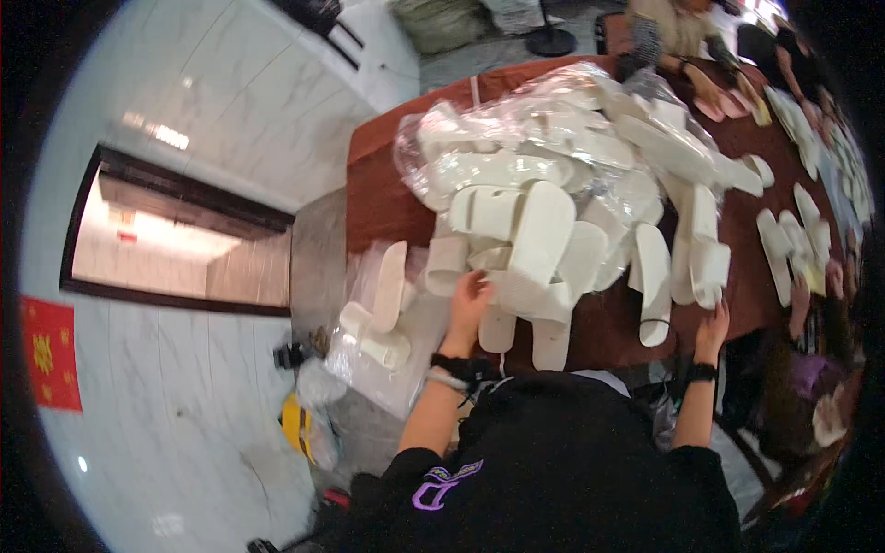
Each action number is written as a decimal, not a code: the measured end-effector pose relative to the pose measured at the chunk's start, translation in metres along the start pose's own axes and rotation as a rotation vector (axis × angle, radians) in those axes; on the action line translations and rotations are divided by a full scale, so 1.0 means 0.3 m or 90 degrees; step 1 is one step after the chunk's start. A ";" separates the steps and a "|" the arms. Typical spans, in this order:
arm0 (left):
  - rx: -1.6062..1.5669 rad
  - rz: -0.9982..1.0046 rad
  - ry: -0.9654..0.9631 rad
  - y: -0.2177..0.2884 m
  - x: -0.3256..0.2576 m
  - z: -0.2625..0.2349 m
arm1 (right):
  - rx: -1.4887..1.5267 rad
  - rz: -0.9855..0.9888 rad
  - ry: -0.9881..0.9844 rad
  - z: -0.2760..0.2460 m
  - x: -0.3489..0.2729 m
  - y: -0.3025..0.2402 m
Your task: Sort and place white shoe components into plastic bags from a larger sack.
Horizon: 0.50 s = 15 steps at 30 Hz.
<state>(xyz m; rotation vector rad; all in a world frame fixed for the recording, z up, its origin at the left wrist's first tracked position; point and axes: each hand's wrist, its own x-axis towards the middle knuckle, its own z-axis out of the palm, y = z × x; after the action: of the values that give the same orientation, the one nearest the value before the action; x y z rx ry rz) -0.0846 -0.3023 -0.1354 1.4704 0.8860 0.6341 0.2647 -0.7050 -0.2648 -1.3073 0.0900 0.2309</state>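
Note:
White slide slippers (544,235) lie in a loose heap in front of me, many of them in clear plastic wrap. My left hand (471,302) is at the near left of the heap, fingers curled against the lower edge of a white slipper (522,290); the fingertips are slightly blurred. Farther right, my right hand (712,330) has its fingers closed at the near end of another white slipper (708,267). Between my hands, a single slipper (653,286) points toward me at the table's front.
The heap rests on a dark red-brown cloth-covered table (378,175). Two slippers lie on a clear plastic sheet (355,355) at its left corner. Another person's hands (708,92) work at the far right, with more people along the right side. A yellow item (296,429) sits on the floor.

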 end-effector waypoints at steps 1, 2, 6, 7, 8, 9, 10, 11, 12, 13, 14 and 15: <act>0.049 -0.079 0.084 0.042 -0.028 -0.084 | -0.176 -0.063 0.054 -0.022 -0.044 -0.001; 0.087 -0.039 0.211 -0.081 -0.052 -0.298 | -0.155 -0.060 0.097 0.101 -0.081 -0.028; 0.021 0.007 0.686 -0.280 -0.275 -0.824 | -0.218 -0.175 0.074 0.377 -0.215 -0.047; 0.011 0.020 0.778 -0.308 -0.338 -0.905 | 0.005 -0.010 -0.029 0.441 -0.232 -0.032; 0.068 -0.057 0.796 -0.290 -0.365 -0.921 | -0.017 0.035 -0.078 0.475 -0.238 -0.012; 0.125 -0.133 0.803 -0.248 -0.380 -0.922 | -0.039 0.078 -0.121 0.507 -0.243 -0.004; 0.110 -0.142 0.822 -0.241 -0.417 -0.943 | -0.144 0.096 -0.205 0.622 -0.298 -0.048; 0.172 -0.314 0.830 -0.248 -0.453 -0.962 | -0.250 0.110 -0.284 0.760 -0.376 -0.101; 0.230 -0.483 0.813 -0.271 -0.470 -0.977 | -0.263 0.094 -0.359 0.843 -0.417 -0.104; 0.210 -0.492 0.828 -0.345 -0.515 -1.011 | -0.273 0.084 -0.447 0.940 -0.461 -0.092; 0.137 -0.535 0.860 -0.460 -0.576 -1.049 | -0.276 0.063 -0.572 1.045 -0.519 -0.066; 0.064 -0.579 0.877 -0.542 -0.610 -1.066 | -0.284 0.042 -0.686 1.131 -0.574 -0.029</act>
<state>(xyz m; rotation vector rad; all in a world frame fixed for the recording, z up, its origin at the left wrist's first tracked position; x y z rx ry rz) -0.4726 -0.2782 -0.2406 0.3658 2.4465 0.8467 0.0770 -0.4008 -0.1344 -1.4595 -0.8746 1.0208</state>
